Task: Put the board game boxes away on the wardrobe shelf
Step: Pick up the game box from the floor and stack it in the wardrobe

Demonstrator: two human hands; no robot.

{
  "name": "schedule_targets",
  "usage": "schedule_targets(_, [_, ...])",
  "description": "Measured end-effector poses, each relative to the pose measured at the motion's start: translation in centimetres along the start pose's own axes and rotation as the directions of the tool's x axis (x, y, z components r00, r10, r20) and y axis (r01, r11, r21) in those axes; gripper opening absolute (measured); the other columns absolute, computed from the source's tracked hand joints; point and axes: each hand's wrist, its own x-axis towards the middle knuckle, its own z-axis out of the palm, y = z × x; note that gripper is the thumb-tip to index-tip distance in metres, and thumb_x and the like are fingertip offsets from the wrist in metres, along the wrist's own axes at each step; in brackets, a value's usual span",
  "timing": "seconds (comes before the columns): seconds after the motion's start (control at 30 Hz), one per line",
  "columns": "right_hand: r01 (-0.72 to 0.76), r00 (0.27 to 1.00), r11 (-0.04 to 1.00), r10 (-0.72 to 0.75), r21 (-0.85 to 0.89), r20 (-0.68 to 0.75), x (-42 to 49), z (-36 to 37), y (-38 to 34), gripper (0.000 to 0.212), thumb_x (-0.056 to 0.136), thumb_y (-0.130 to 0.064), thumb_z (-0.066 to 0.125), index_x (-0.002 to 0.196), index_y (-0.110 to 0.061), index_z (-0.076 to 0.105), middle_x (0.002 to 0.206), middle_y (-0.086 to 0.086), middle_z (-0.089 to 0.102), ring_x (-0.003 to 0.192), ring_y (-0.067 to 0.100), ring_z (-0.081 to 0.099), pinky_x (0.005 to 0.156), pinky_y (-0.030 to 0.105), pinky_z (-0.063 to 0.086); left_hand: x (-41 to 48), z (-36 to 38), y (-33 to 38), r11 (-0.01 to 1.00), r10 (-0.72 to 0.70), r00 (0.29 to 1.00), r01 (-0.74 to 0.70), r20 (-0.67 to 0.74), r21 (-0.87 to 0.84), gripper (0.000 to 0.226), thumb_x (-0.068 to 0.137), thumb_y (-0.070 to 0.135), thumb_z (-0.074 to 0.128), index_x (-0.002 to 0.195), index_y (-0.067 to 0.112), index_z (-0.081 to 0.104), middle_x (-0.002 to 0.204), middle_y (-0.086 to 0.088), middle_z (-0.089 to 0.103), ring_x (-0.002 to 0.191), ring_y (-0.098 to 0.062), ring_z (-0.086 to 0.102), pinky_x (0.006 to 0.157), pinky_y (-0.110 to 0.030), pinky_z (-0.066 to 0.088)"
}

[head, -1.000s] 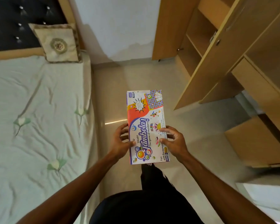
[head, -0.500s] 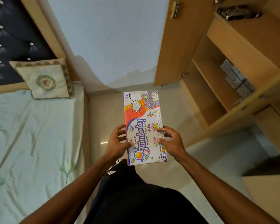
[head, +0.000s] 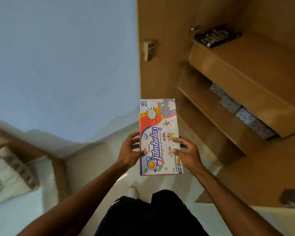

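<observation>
Head camera, looking down: the Tambola box [head: 157,126] is held in the air over the floor [head: 95,160], in front of the person and just left of the open wardrobe [head: 271,167]. Its printed face is turned up. Its long axis runs from near to far, and the title reads along that axis with its first letters at the near end.

The left hand [head: 128,152] grips the box's left long edge in the near half, thumb on the printed face and fingers curled round the side. The right hand [head: 187,154] grips the right long edge opposite, thumb and fingertips on the face.

To the right the wardrobe shelves step upward. A dark flat box [head: 216,37] lies on the upper shelf [head: 245,68], at its far left corner. A row of grey patterned boxes [head: 249,119] sits on the shelf below [head: 211,113]. The wardrobe door [head: 160,48] stands open just beyond the box's far end, with a small handle [head: 148,50] on it. At the left are the bed [head: 15,210] and a pillow [head: 8,172], blurred, below a pale blue wall [head: 58,65].
</observation>
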Motion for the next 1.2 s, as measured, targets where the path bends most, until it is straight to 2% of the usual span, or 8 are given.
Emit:
schedule_targets(0.37, [-0.014, 0.954, 0.989, 0.057, 0.147, -0.293, 23.0, -12.0, -3.4, 0.043, 0.079, 0.005, 0.071, 0.098, -0.034, 0.071, 0.123, -0.001, 0.067, 0.102, 0.016, 0.069, 0.078, 0.043, 0.062, 28.0, 14.0, 13.3, 0.995, 0.081, 0.949, -0.092, 0.305, 0.023, 0.067, 0.076, -0.008, 0.075, 0.13, 0.023, 0.05, 0.12, -0.003, 0.067, 0.111, -0.024, 0.064, 0.073, -0.038, 0.062])
schedule_targets(0.5, [0.001, 0.939, 0.987, 0.055, 0.161, -0.338, 31.1, -17.5, -6.4, 0.036, 0.082, 0.007, 0.068, 0.106, -0.02, 0.07, 0.121, 0.0, 0.066, 0.095, 0.008, 0.068, 0.064, 0.022, 0.059, 35.3, 19.7, 18.9, 0.995, 0.076, 0.953, -0.092, 0.294, 0.042, 0.058, 0.081, -0.003, 0.072, 0.13, 0.016, 0.048, 0.126, -0.007, 0.064, 0.107, -0.019, 0.065, 0.067, -0.033, 0.062])
schedule_targets(0.73, [0.007, 0.935, 0.991, 0.042, 0.137, -0.353, 46.2, -26.7, -9.7, 0.036, 0.085, 0.0, 0.069, 0.1, -0.033, 0.068, 0.121, 0.006, 0.068, 0.097, 0.021, 0.07, 0.068, 0.037, 0.062, 48.7, 28.6, 27.8, 0.981, 0.16, 0.95, -0.183, 0.269, 0.064, 0.053, 0.078, -0.01, 0.071, 0.12, 0.015, 0.051, 0.117, -0.009, 0.068, 0.094, -0.015, 0.069, 0.068, -0.034, 0.062])
schedule_targets(0.9, [-0.01, 0.921, 0.974, 0.098, 0.228, -0.378, 54.6, -29.7, -11.4, 0.032, 0.087, 0.004, 0.064, 0.108, -0.02, 0.067, 0.117, 0.01, 0.068, 0.088, 0.016, 0.07, 0.058, 0.024, 0.058, 57.1, 32.0, 33.0, 0.968, 0.168, 0.933, -0.217, 0.317, 0.126, 0.052, 0.079, -0.011, 0.07, 0.123, 0.009, 0.052, 0.116, -0.016, 0.069, 0.09, -0.019, 0.07, 0.071, -0.04, 0.062])
schedule_targets(1.0, [-0.014, 0.91, 0.978, 0.099, 0.208, -0.403, 59.4, -31.1, -12.0, 0.029, 0.085, 0.001, 0.068, 0.1, -0.023, 0.069, 0.118, 0.011, 0.068, 0.095, 0.023, 0.07, 0.07, 0.035, 0.062, 61.8, 33.8, 35.4, 0.909, 0.25, 0.911, -0.338, 0.329, 0.244, 0.043, 0.077, -0.004, 0.075, 0.114, 0.012, 0.06, 0.111, -0.01, 0.07, 0.101, -0.028, 0.068, 0.075, -0.04, 0.06])
schedule_targets(1.07, [-0.03, 0.888, 0.983, 0.11, 0.182, -0.446, 62.3, -31.9, -12.3, 0.028, 0.083, 0.0, 0.071, 0.089, -0.027, 0.068, 0.118, 0.014, 0.069, 0.101, 0.03, 0.069, 0.079, 0.044, 0.061, 64.1, 34.8, 36.6, 0.873, 0.247, 0.889, -0.377, 0.386, 0.31, 0.043, 0.076, -0.004, 0.077, 0.114, 0.006, 0.059, 0.104, -0.001, 0.066, 0.095, -0.016, 0.068, 0.067, -0.021, 0.057])
schedule_targets(1.13, [-0.032, 0.872, 0.987, 0.104, 0.157, -0.477, 64.4, -32.3, -12.4, 0.023, 0.082, 0.001, 0.072, 0.09, -0.021, 0.069, 0.117, 0.015, 0.069, 0.102, 0.031, 0.069, 0.076, 0.039, 0.061, 65.5, 35.3, 37.4, 0.822, 0.214, 0.827, -0.44, 0.52, 0.362, 0.048, 0.073, 0.0, 0.081, 0.113, 0.006, 0.055, 0.106, 0.002, 0.062, 0.088, 0.001, 0.067, 0.067, -0.012, 0.054])
schedule_targets(1.2, [-0.055, 0.859, 0.99, 0.112, 0.127, -0.5, 66.0, -32.7, -12.4, 0.021, 0.082, -0.001, 0.072, 0.096, -0.016, 0.071, 0.119, 0.015, 0.069, 0.1, 0.029, 0.069, 0.068, 0.03, 0.059, 67.3, 35.3, 37.4, 0.717, 0.22, 0.776, -0.54, 0.592, 0.442, 0.072, 0.058, 0.032, 0.094, 0.118, 0.016, 0.057, 0.127, 0.001, 0.056, 0.11, -0.005, 0.063, 0.086, -0.024, 0.057])
